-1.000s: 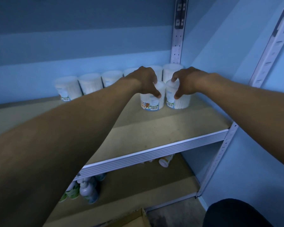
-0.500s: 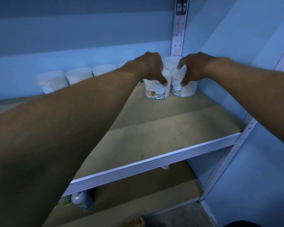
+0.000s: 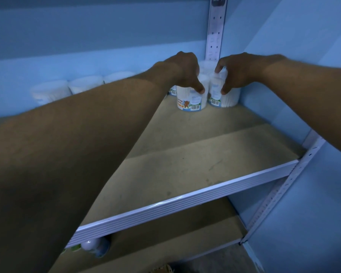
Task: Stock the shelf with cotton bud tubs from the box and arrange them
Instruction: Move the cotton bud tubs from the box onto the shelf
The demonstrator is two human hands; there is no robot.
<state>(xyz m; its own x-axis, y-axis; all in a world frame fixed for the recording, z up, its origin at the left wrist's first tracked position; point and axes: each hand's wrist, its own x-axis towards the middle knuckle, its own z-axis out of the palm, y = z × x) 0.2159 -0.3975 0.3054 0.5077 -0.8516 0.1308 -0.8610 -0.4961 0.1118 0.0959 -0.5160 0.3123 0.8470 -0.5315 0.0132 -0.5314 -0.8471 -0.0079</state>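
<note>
The shelf (image 3: 185,164) carries a row of cotton bud tubs (image 3: 85,84) along its back wall. Your left hand (image 3: 187,72) grasps the front-left tub (image 3: 192,101) from above; its label reads "COTTON BUDS" in part, with a bear picture and barcode. Your right hand (image 3: 238,71) grasps the adjacent front-right tub (image 3: 227,98), at the shelf's back right corner, barcode visible.

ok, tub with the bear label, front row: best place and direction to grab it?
Take the bear-label tub by its rim and upper wall, coming down from above. It stands upright, with another tub close on its right and more tubs behind, so a side approach is crowded. The left hand already holds it this way, thumb on the front wall and fingers over the lid. The right hand does likewise on the neighbour.
</note>
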